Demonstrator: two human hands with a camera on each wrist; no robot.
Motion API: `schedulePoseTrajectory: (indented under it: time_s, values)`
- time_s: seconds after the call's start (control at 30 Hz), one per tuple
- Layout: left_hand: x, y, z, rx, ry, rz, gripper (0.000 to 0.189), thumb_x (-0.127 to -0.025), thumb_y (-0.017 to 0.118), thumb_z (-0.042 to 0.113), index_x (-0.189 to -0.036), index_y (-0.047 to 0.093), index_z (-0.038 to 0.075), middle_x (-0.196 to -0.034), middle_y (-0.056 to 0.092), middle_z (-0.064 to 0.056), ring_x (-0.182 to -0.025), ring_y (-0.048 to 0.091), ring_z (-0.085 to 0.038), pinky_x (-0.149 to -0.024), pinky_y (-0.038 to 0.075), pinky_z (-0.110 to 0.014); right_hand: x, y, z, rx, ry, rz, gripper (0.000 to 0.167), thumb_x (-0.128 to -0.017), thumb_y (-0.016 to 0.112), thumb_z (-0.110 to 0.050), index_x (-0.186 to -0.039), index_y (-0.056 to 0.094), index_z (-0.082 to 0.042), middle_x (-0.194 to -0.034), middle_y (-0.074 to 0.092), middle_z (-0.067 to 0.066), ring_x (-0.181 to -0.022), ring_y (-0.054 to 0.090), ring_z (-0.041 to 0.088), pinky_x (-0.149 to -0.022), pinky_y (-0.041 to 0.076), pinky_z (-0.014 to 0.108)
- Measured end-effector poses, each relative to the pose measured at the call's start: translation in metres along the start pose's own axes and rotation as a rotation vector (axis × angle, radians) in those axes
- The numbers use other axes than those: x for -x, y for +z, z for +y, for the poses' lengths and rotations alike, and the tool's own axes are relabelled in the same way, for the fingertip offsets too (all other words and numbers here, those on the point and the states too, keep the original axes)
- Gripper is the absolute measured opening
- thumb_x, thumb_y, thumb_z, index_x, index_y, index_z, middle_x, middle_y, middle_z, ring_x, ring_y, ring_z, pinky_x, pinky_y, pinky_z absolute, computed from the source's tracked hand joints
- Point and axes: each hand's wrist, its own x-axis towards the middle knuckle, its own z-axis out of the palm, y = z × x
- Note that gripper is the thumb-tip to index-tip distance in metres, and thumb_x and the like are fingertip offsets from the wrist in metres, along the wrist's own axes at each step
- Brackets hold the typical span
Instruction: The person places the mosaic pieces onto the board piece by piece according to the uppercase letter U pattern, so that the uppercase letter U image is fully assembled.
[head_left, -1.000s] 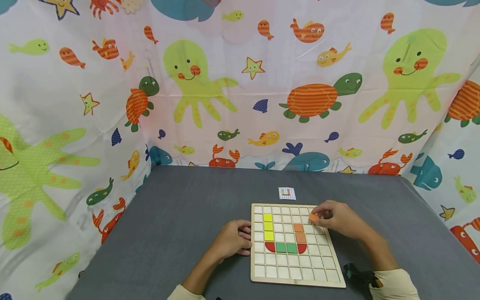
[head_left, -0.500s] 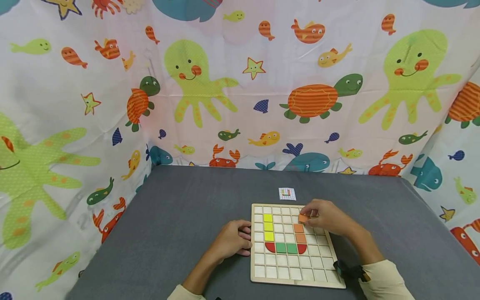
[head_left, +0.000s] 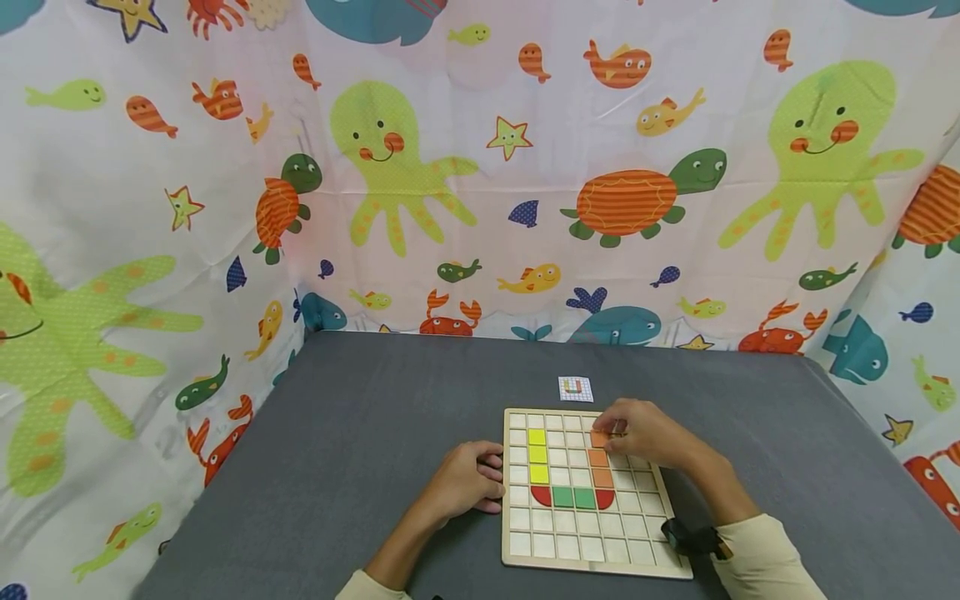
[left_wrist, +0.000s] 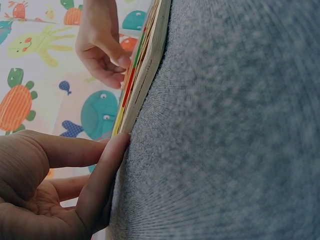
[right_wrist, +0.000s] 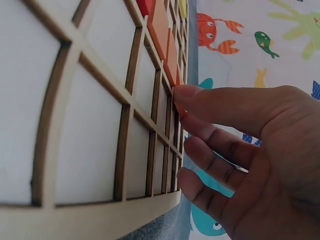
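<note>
A wooden grid board (head_left: 633, 525) lies on the table. My left hand (head_left: 461, 481) holds its left edge; in the left wrist view, thumb and index fingertips meet at the board's edge. Over the board's upper right, my right hand (head_left: 641, 429) pinches an orange square tile (head_left: 597, 439) between thumb and index finger. This tile is at a cell just above two orange tiles (head_left: 598, 457) in the same column; its far side is hidden by the fingers. In the right wrist view, the tile's edge (right_wrist: 178, 102) shows under the thumb, its other fingers loosely bent.
Yellow tiles (head_left: 537, 454) form a column on the board's left. Two green tiles (head_left: 573, 497) lie between red rounded tiles (head_left: 540, 497) in the row below. Behind the board lies a small card (head_left: 575, 389) with a coloured grid pattern. A printed curtain (head_left: 480, 208) hangs behind the grey table (head_left: 360, 417).
My right hand has moved left with the orange tile, from over the board's upper right corner to the cell above the other orange tiles. The left hand has stayed put.
</note>
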Motion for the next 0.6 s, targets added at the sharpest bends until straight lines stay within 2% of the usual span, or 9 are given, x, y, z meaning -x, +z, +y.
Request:
schedulePoseTrajectory:
  time_s: [0.23, 0.4, 0.6]
  values:
    - [-0.001, 0.0, 0.0, -0.006, -0.002, -0.005, 0.061, -0.082, 0.075, -0.014, -0.14, 0.061, -0.007, -0.117, 0.062, -0.015, -0.093, 0.065, -0.02, -0.062, 0.068, -0.037, 0.004, 0.002, -0.002, 0.003, 0.052, -0.008, 0.026, -0.089, 0.081, -0.008, -0.114, 0.079, -0.009, -0.096, 0.067, -0.001, -0.088, 0.057, 0.017, -0.074, 0.052, 0.033]
    - [-0.001, 0.001, 0.002, -0.007, -0.003, -0.005, 0.06, -0.082, 0.075, -0.013, -0.14, 0.061, -0.007, -0.116, 0.062, -0.015, -0.092, 0.066, -0.02, -0.062, 0.068, -0.037, 0.006, 0.002, -0.005, -0.005, 0.035, -0.008, 0.027, -0.089, 0.078, -0.005, -0.115, 0.078, -0.008, -0.096, 0.068, -0.001, -0.089, 0.057, 0.017, -0.073, 0.052, 0.032]
    - [-0.002, 0.0, 0.002, -0.007, -0.001, -0.019, 0.061, -0.083, 0.076, -0.011, -0.142, 0.059, -0.008, -0.117, 0.062, -0.015, -0.093, 0.067, -0.02, -0.063, 0.068, -0.037, 0.015, -0.003, -0.006, -0.007, 0.023, 0.006, 0.027, -0.091, 0.077, -0.009, -0.118, 0.077, -0.008, -0.096, 0.068, -0.004, -0.089, 0.059, 0.014, -0.072, 0.053, 0.032]
